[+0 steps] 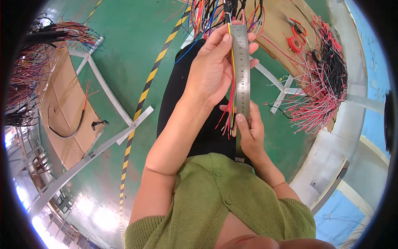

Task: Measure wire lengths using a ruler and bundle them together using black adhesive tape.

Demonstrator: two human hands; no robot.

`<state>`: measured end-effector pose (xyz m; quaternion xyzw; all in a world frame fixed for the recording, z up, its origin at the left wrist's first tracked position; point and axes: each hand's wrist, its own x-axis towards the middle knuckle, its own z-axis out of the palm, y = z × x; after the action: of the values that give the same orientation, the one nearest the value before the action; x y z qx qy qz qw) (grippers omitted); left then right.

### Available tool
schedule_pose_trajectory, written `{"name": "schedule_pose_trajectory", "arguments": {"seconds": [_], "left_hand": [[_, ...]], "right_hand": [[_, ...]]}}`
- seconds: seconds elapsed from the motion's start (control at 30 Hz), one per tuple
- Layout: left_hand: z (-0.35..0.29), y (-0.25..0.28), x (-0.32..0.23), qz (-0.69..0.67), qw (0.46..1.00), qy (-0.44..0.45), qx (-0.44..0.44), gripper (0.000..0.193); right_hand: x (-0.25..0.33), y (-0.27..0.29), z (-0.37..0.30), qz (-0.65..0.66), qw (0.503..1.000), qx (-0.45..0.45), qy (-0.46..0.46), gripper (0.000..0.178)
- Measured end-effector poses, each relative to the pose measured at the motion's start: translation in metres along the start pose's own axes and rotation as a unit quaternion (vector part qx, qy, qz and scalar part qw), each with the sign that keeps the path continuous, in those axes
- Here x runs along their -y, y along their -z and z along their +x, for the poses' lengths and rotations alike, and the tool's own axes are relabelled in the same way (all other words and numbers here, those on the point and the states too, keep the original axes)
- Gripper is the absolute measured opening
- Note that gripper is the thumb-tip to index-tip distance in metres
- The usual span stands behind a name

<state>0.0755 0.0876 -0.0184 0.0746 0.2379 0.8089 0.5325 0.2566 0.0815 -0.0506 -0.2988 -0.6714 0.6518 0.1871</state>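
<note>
At the far left I see a heap of multicoloured wires (25,83) over the upper left edge of a cardboard sheet (62,101); the lens bends that side, so I can't sort its strands well. A curved black cable (77,131) with orange-red ends lies across the sheet, and a small black piece (98,124) sits near its right corner. Yellow-and-black tape (146,86) runs along the green floor (118,54).

In the middle, I have the left hand (212,66) closed round the upper part of a steel ruler (242,70), thumb in front, fingers behind. Red and yellow wires (232,58) lie along the ruler's left edge. The right hand (251,135) grips the ruler's lower end, thumb on its face; whether it pinches the wire tips too, I cannot tell.

Further right, another cardboard sheet (273,18) carries red-handled pliers (299,30), a red tape roll (294,44) and a black roll (317,56). Along its right edge I see a bundle of black cables (336,70) with fanned red and pale ends.
</note>
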Motion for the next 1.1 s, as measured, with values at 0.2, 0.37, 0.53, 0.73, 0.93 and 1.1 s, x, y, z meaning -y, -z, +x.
{"name": "schedule_pose_trajectory", "arguments": {"seconds": [0.2, 0.37, 0.53, 0.73, 0.93, 1.1], "left_hand": [[0.000, -0.003, 0.002, -0.006, 1.000, -0.006, -0.005, 0.031], [-0.001, -0.004, 0.004, -0.007, 1.000, -0.007, -0.010, 0.030], [0.000, -0.004, 0.007, -0.002, 1.000, -0.010, -0.012, 0.030], [0.003, 0.000, 0.007, 0.007, 1.000, -0.022, -0.009, 0.029], [0.003, -0.021, -0.005, 0.033, 0.994, 0.049, -0.091, 0.033], [0.003, -0.017, -0.004, 0.020, 0.995, 0.043, -0.090, 0.032]], "right_hand": [[0.005, -0.001, 0.000, 0.031, 0.999, -0.005, -0.016, 0.036], [0.007, -0.002, 0.001, 0.043, 0.999, 0.001, -0.014, 0.036], [0.010, -0.002, 0.000, 0.058, 0.998, -0.012, -0.033, 0.034], [0.011, 0.000, 0.001, 0.040, 0.998, -0.010, -0.048, 0.030], [0.014, 0.000, 0.002, 0.114, 0.991, -0.010, -0.072, 0.037], [0.018, 0.000, 0.004, 0.109, 0.990, 0.004, -0.088, 0.036]]}}
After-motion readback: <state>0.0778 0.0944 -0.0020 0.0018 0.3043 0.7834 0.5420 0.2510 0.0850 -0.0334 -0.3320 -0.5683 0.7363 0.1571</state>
